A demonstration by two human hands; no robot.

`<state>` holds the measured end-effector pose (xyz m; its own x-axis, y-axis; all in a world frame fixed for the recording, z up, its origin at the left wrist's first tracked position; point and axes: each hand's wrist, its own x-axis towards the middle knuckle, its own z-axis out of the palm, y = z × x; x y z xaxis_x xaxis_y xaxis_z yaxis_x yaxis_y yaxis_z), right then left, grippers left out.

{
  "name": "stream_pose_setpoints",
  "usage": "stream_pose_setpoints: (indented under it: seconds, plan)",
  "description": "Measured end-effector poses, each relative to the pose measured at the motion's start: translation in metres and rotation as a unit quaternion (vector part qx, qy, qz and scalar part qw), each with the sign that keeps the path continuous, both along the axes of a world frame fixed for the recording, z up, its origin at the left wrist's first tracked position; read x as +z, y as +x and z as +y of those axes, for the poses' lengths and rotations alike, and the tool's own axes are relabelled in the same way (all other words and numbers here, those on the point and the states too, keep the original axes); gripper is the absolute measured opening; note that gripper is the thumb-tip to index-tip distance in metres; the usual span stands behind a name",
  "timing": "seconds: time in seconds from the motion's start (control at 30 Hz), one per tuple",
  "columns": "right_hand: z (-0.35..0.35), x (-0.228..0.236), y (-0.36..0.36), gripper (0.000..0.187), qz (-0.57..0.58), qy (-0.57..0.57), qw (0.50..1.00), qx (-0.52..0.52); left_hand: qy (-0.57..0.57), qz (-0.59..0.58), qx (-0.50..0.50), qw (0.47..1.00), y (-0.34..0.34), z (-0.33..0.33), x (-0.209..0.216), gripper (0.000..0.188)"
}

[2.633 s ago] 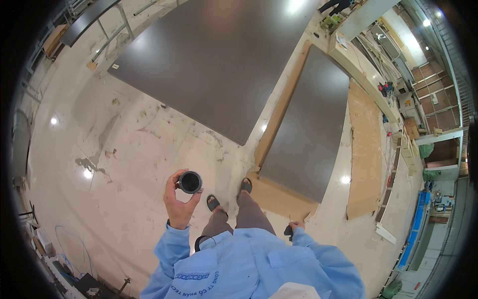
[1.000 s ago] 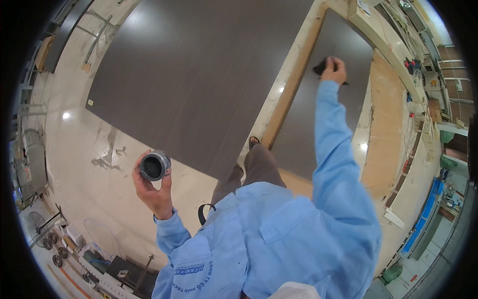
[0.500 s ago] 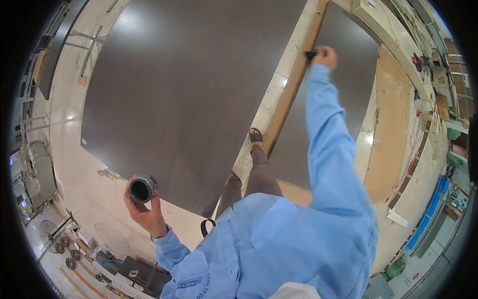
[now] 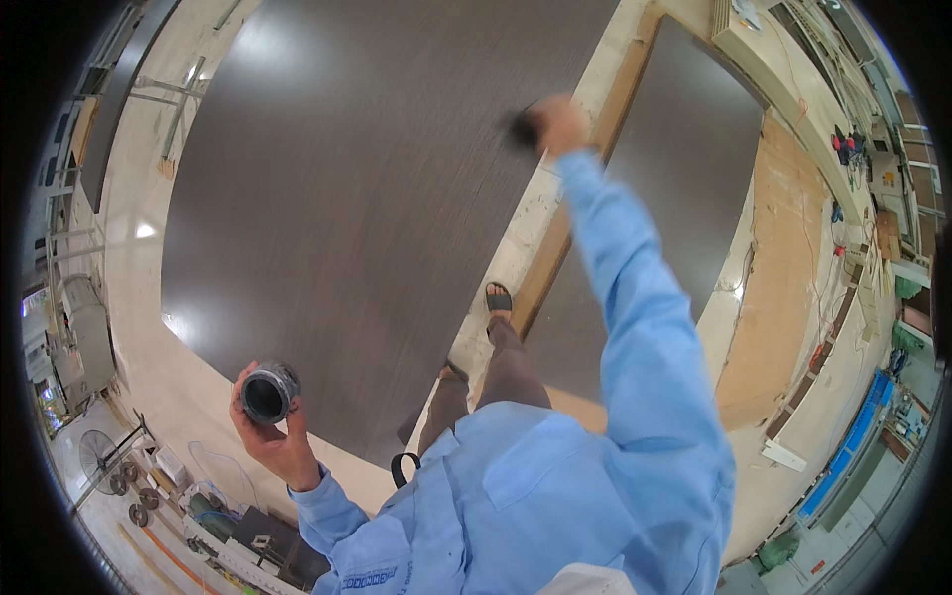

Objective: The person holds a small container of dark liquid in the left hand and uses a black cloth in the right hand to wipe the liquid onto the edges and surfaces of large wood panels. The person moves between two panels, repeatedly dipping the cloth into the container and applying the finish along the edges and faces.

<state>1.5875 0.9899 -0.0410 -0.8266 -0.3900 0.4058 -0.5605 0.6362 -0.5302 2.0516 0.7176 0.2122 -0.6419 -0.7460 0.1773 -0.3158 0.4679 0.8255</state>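
My left hand [image 4: 275, 445] grips an open-topped round jar [image 4: 268, 394] by its sides, near the lower left corner of a large dark wood-grain panel [image 4: 367, 208]. The jar's inside is dark, and its contents cannot be made out. My right hand [image 4: 563, 126] is stretched out over the far right edge of that panel, closed on a small black thing [image 4: 523, 130]. Motion smears both the hand and the black thing, so its kind and whether it touches the panel cannot be told.
A second, narrower dark panel [image 4: 669, 149] lies to the right, with a brown strip [image 4: 547, 273] along its left side. My sandalled foot [image 4: 499, 297] stands between the panels. A brown board [image 4: 773, 278] lies further right. A standing fan [image 4: 97, 451] is at the lower left.
My right hand has swung left with the black thing, from above the brown strip to the large panel's edge. The left hand with the jar has shifted slightly left and down in view.
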Motion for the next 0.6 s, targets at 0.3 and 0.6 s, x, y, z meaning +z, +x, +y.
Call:
stream_pose_setpoints:
  seconds: [0.3, 0.6]
  plan:
    - [0.047, 0.038, -0.079, 0.013, 0.003, -0.241, 0.966, -0.092, 0.004, -0.013, 0.016, 1.000, -0.021, 0.002, -0.005, 0.069]
    - [0.101, -0.020, -0.175, 0.011, -0.017, -0.194, 0.926, -0.324, -0.059, -0.045, 0.008, 0.997, -0.032, 0.015, 0.010, 0.069]
